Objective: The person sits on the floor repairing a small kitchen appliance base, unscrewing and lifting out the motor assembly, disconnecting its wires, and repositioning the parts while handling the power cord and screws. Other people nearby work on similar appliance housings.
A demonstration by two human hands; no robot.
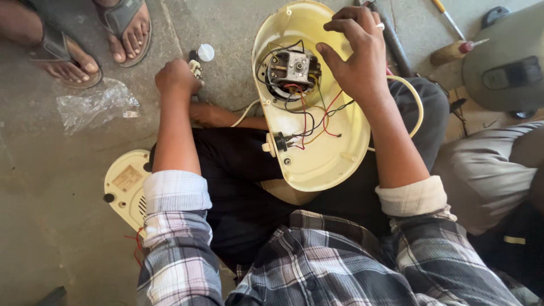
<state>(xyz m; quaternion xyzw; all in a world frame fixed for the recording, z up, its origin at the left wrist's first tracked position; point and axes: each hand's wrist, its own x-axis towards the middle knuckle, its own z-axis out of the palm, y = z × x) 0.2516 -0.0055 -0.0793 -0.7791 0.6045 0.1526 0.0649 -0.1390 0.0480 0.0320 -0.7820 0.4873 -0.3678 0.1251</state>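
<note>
The cream plastic appliance housing (317, 153), oval and open side up, rests on the person's lap at the centre of the view, with a small metal motor (294, 69) bolted in its upper half and loose red, black and yellow wires (314, 116) trailing to a switch knob (276, 141) at its 9 o'clock edge. The shell looks light and stiff but probably brittle at the rim; the motor likely makes it top-heavy, so the smooth rim seems the safer hold, away from the thin wires. The right hand (357, 51) lies half-open, fingers curled over the rim and reaching beside the motor. The left hand (177, 76), at 10 o'clock, is closed on a small tool (195, 67) set against the concrete floor (51, 215). A cream base plate (127, 187) lies at 8 o'clock, a crumpled clear plastic bag (96, 105) at 9, another person's sandalled feet (90, 39) at 11, screwdrivers (453, 48) at 1.
</note>
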